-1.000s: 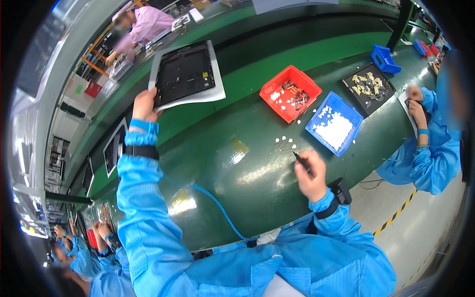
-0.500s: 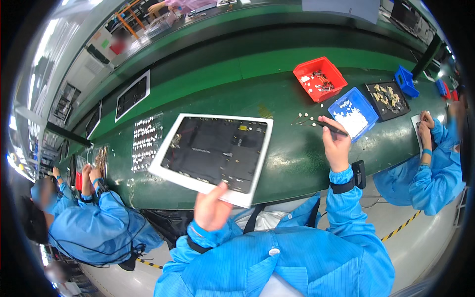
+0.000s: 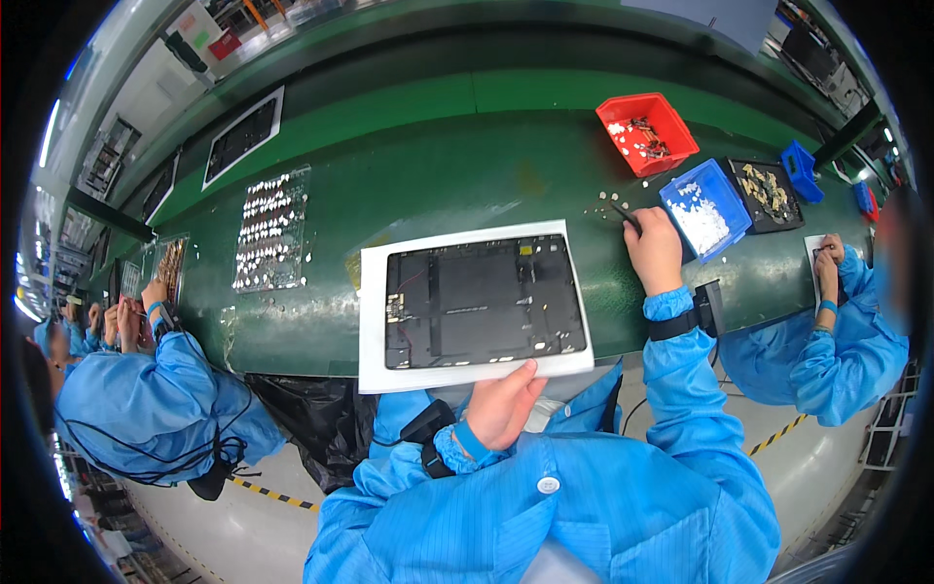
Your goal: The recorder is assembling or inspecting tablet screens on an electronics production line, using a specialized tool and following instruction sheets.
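Observation:
At the near edge of the bench, my left hand (image 3: 501,404) is closed on the lower edge of a white board (image 3: 373,321). On that board lies a flat black tablet-like housing (image 3: 467,311) with small parts along its borders. My right hand (image 3: 654,245) grips slim black tweezers (image 3: 625,215), whose tips point toward several tiny pale pieces (image 3: 608,205) on the green bench. Just right of this hand stands a blue bin (image 3: 732,185) of small white pieces.
Behind sits a red bin (image 3: 676,117) with small parts. A black tray (image 3: 793,216) of yellowish pieces lies farther right. Clear trays of white parts (image 3: 272,229) are at left. Co-workers (image 3: 165,399) sit on both sides; a raised green ledge (image 3: 409,136) runs behind.
The white board with the black housing has shifted right and turned straighter in my left hand. My right hand has turned over, the tweezers now angled toward the tiny pieces on the bench.

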`<state>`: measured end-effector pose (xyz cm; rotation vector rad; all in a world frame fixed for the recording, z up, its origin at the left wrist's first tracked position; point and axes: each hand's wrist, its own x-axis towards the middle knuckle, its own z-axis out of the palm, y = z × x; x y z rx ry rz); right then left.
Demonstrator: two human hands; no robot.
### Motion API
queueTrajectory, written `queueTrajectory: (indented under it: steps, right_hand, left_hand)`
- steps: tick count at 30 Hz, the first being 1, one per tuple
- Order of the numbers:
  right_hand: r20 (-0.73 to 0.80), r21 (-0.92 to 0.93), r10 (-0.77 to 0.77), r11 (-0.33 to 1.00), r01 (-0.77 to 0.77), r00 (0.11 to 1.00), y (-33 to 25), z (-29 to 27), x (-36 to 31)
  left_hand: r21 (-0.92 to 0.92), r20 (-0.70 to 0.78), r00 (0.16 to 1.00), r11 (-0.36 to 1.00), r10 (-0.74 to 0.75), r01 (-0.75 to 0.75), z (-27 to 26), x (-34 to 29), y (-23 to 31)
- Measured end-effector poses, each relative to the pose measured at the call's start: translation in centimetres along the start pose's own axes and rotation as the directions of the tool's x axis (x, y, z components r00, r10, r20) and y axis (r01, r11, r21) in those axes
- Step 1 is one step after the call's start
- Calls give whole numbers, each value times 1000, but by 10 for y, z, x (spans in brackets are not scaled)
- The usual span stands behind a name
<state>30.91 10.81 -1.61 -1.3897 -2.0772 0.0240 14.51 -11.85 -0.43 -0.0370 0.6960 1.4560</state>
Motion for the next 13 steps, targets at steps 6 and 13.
queueTrajectory:
  steps: [6, 13]
  right_hand:
    - [-46, -25, -15, 1000, 14, 999, 1, -8, -4]
    - [478, 432, 116, 832, -348, 871, -77, -38, -63]
  left_hand:
    - [345, 33, 842, 796, -539, 497, 2, -14, 31]
    - [848, 528, 847, 90, -57, -522, 12, 5, 138]
